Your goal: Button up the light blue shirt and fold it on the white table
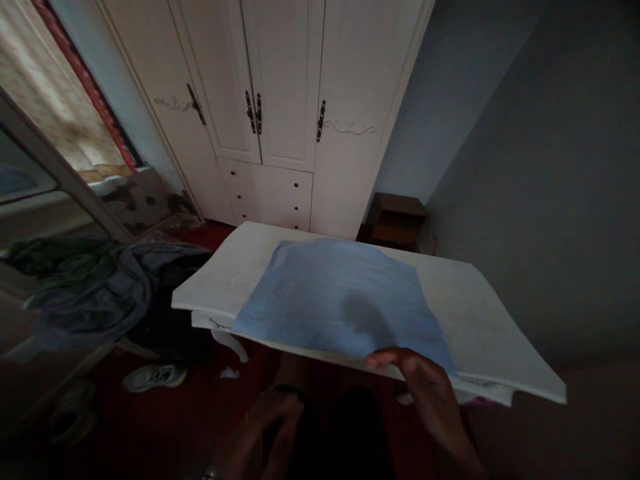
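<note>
A light blue cloth (320, 287) lies spread out nearly flat over the middle of a white table (480, 313). Its near edge runs along the table's front edge. My right hand (425, 380) hovers over the cloth's near right part, fingers loosely bent, with nothing visible in it. It casts a shadow on the fabric. Lower down, in front of the table and above my legs, is my left hand (273, 417). That hand is dim and blurred; its thumb and fingers look apart, with nothing seen between them. It is clear of the cloth.
A white wardrobe (280, 127) with dark handles stands behind the table. To its right is a small brown cabinet (395, 217). Crumpled clothes (110, 287) are heaped at the left. A sneaker (155, 377) rests on the red floor, and a grey wall (550, 200) closes the right side.
</note>
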A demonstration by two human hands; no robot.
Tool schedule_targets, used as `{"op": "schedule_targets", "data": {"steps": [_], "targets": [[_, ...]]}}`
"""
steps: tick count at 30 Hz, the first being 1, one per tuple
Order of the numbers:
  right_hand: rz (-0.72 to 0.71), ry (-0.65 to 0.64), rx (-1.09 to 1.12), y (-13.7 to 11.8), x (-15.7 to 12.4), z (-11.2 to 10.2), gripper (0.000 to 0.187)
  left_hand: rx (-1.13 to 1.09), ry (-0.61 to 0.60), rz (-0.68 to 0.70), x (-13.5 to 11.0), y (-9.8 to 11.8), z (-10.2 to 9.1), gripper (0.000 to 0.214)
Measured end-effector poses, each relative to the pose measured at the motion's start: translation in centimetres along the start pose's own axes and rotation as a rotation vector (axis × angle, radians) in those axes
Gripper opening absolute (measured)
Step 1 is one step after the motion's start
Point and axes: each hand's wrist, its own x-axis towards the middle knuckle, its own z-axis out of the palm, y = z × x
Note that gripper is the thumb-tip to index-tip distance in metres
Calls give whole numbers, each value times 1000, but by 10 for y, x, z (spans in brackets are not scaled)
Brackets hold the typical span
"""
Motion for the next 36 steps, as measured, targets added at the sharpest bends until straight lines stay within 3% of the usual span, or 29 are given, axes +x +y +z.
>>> {"op": "schedule_targets", "data": {"steps": [3, 5, 9, 11, 16, 21, 24, 30, 33, 36], "targets": [[1, -83, -47, 3, 11, 3, 37, -124, -43, -71, 43, -3, 23, 45], [-15, -109, -75, 10, 17, 4, 28, -279, 15, -144, 67, -8, 33, 49], [-38, -136, -116, 27, 24, 6, 21, -512, 171, -335, 94, -17, 39, 36], [-35, -137, -148, 31, 28, 6, 21, -549, 227, -402, 101, -19, 40, 32], [-28, -39, -206, 20, 50, 6, 22, -717, 323, -391, 112, -20, 37, 16], [-12, -135, -303, 19, 95, 15, 37, -711, 171, -474, 116, -12, 35, 17], [-57, -204, -401, 29, 136, 25, 46, -664, 91, -438, 118, -3, 35, 22], [-100, -118, -884, 53, 213, 60, 61, -557, 6, -276, 135, 10, 40, 31], [-78, -129, -1057, 75, 226, 79, 63, -605, 42, -291, 142, 17, 55, 32], [-64, -222, -1149, 100, 222, 91, 60, -651, 129, -277, 145, 26, 72, 29]]}}
